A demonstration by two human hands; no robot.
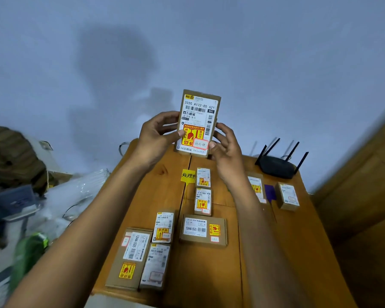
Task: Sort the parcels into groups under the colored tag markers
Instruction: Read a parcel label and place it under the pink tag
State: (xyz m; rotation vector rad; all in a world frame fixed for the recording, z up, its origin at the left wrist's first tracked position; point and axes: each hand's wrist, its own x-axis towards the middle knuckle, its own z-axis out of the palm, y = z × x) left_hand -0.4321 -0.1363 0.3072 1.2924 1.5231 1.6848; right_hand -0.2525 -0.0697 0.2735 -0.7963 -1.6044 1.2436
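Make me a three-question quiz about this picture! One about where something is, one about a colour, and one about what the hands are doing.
1. Where is the black router?
A. far right corner of the table
B. on the floor
C. in a hand

2. What colour is the tag marker beside the two small parcels in the middle?
A. green
B. yellow
C. white

3. The raised parcel is
A. lying on the table
B. held by one hand
C. held by both hands

Answers:
1 A: the router sits by the wall on the table.
2 B: the yellow tag marker.
3 C: left hand and right hand grip the raised parcel.
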